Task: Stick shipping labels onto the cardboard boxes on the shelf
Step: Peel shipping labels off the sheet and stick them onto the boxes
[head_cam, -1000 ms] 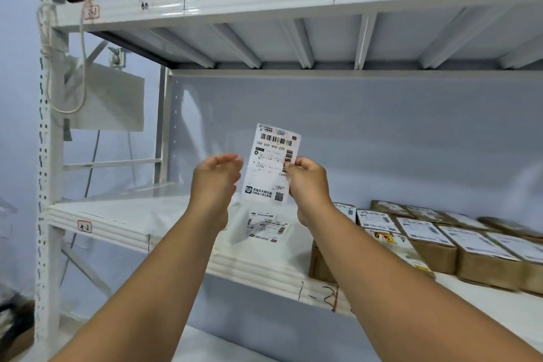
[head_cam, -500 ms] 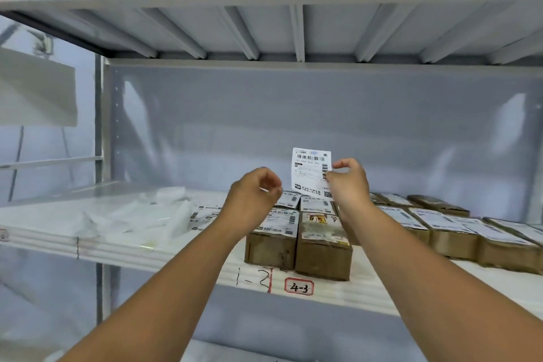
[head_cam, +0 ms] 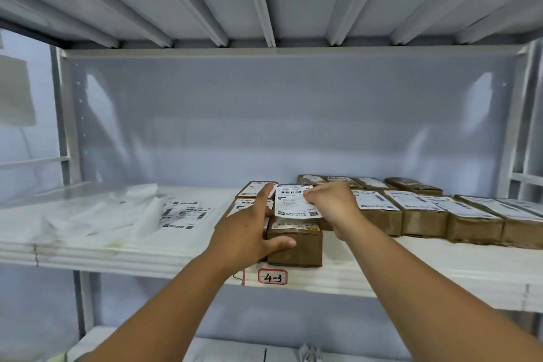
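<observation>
Shipping label (head_cam: 295, 201) sits over the front cardboard box (head_cam: 296, 247) on the shelf (head_cam: 382, 270); right hand (head_cam: 332, 206) pinches its right edge, probably for aiming; left hand (head_cam: 249, 232), fingers spread straight, braces the box against sliding.

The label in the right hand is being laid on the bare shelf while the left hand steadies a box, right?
No: in the head view the right hand lays the label on the box the left hand steadies, not the shelf.
</observation>
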`<state>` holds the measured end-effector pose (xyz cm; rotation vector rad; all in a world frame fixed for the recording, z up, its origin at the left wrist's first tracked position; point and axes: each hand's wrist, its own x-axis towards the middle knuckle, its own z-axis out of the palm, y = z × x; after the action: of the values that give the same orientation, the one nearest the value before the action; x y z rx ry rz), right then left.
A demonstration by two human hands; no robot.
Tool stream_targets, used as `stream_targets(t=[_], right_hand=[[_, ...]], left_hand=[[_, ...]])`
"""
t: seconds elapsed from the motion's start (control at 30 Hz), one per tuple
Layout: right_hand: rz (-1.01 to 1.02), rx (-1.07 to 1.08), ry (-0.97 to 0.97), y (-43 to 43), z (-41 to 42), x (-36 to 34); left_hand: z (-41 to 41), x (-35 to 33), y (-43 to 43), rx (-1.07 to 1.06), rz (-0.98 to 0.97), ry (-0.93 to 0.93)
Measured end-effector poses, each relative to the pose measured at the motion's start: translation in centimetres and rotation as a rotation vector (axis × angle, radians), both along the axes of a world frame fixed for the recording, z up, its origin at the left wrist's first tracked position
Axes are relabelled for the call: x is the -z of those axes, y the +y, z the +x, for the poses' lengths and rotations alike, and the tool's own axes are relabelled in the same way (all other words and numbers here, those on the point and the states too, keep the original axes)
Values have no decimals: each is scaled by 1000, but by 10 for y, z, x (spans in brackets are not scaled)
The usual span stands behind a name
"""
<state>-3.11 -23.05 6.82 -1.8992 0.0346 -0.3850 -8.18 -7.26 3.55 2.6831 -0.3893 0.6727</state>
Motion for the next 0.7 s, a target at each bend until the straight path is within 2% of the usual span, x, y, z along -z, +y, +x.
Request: stream_targets(t=[0.37,0.7], right_hand=[[39,13,-2,-1,-5,10],[-77,35,-31,2,-8,11]], left_hand=[[9,9,1,-29,72,-78],[12,12,2,-43,87,-112]])
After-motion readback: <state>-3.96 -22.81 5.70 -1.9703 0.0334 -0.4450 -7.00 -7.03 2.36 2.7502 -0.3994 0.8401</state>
